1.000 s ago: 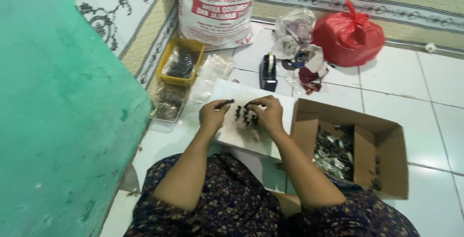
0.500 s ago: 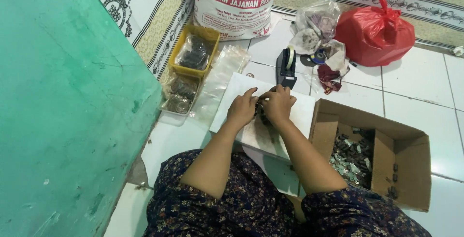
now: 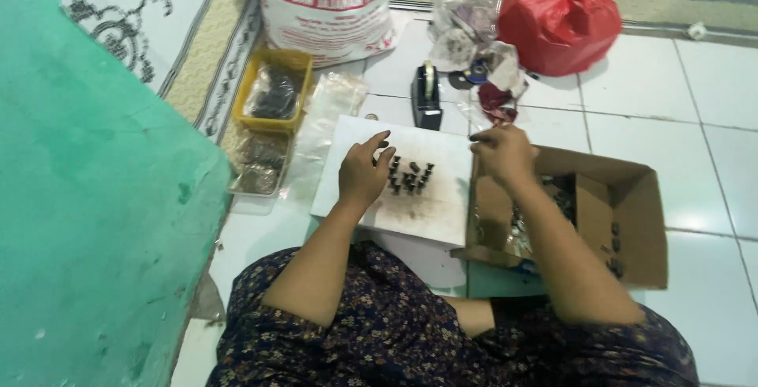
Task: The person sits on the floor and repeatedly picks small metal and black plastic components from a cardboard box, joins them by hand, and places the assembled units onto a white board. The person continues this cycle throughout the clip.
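A white board (image 3: 426, 205) lies on the tiled floor in front of my lap. Several small dark metal parts (image 3: 410, 177) stand in a cluster on it. My left hand (image 3: 363, 172) rests on the board just left of the cluster, fingers curled toward the parts; I cannot tell whether it pinches one. My right hand (image 3: 503, 152) hovers at the board's right edge, over the rim of an open cardboard box (image 3: 632, 221); its fingers are drawn together, and anything in them is hidden. The box holds more small dark parts.
A black tape dispenser (image 3: 426, 95) stands behind the board. A yellow tray (image 3: 274, 91) and a clear tray (image 3: 257, 164) with dark parts sit at left. A white printed sack (image 3: 328, 8), crumpled plastic bags (image 3: 470, 28) and a red bag (image 3: 560, 24) lie behind. A green wall (image 3: 87, 221) fills the left.
Both hands were together over the parts on the board. Now they are apart: the right hand has moved right to the box rim, and the left stays by the cluster.
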